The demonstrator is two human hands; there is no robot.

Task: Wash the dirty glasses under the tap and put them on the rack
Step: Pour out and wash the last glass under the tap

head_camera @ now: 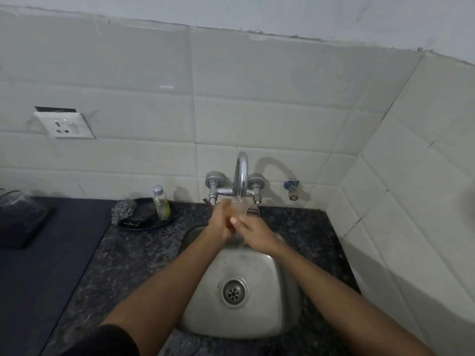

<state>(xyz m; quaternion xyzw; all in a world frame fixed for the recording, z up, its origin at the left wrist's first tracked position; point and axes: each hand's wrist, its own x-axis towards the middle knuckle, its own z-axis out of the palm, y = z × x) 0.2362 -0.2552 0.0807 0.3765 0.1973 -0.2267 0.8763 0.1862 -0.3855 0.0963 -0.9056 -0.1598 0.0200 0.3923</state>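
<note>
Clear drinking glass [248, 210] under curved chrome tap [242, 176], above steel sink [257, 273]. Left hand [222, 219] grips glass; right hand [253, 231] steadies it, fingers against wall, grip unclear. Advice: keep mouth tilted into stream, rotate slowly, rub rim, hold firm since wet glass is likely slippery. Rack not in view.

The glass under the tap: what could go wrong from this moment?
1. The glass is wet, and both hands, left hand and right hand, hold it above the steel sink; a slipping grip could probably drop and break it.
2. It sits close under the tap spout, so lifting it carelessly might knock the rim against the metal.
</note>
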